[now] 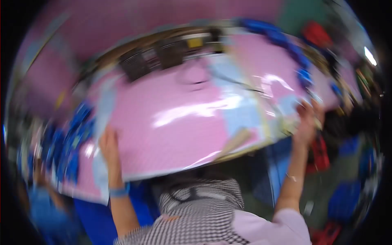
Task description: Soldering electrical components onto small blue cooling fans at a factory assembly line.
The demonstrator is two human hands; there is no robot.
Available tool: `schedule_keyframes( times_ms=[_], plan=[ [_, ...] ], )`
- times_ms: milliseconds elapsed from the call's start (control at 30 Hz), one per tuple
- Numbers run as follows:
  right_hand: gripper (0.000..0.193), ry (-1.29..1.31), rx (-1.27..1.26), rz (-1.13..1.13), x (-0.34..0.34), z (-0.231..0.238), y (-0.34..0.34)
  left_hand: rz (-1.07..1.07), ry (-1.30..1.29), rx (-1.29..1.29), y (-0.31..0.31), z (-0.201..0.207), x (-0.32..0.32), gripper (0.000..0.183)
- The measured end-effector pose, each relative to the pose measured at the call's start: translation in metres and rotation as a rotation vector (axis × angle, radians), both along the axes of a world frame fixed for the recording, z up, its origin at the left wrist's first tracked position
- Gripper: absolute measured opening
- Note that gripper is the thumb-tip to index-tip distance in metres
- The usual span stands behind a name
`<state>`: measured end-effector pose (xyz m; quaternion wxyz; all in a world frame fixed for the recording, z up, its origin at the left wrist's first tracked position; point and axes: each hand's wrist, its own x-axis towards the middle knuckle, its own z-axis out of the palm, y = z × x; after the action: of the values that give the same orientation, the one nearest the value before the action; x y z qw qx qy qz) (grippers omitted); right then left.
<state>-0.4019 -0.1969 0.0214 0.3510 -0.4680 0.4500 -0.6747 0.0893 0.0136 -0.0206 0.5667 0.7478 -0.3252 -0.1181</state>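
The whole view is smeared by motion. My left hand (109,146), with a blue band at its wrist, is over the left front part of the pink-topped table (175,139). Its fingers look stretched out, and no object shows in them. On the far right, my right hand (307,124) is raised at the table's right end, near a row of blue items (303,77). Its fingers are bent and blurred, so whether they hold anything cannot be made out. A tan, flat strip (236,143) lies at the front edge between my hands.
Dark boxes (134,65) and a yellow item (195,42) line the table's back. A dark cable (237,81) crosses the top. Blue bundles (73,143) lie at the left, near a person in blue (49,212). A red object (320,153) is below my right hand.
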Motion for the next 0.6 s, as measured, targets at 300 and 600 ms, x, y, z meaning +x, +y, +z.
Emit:
schedule_keyframes(
  times_ms=[300,600],
  plan=[
    [0.039,0.697,-0.326,-0.501,-0.120,-0.015,-0.126,-0.192,0.413,-0.266,-0.001,-0.022,-0.104,0.027],
    [0.035,0.666,-0.329,-0.442,-0.110,-0.066,-0.221,-0.028,0.957,-0.566,0.000,-0.037,-0.069,0.022]
  ],
)
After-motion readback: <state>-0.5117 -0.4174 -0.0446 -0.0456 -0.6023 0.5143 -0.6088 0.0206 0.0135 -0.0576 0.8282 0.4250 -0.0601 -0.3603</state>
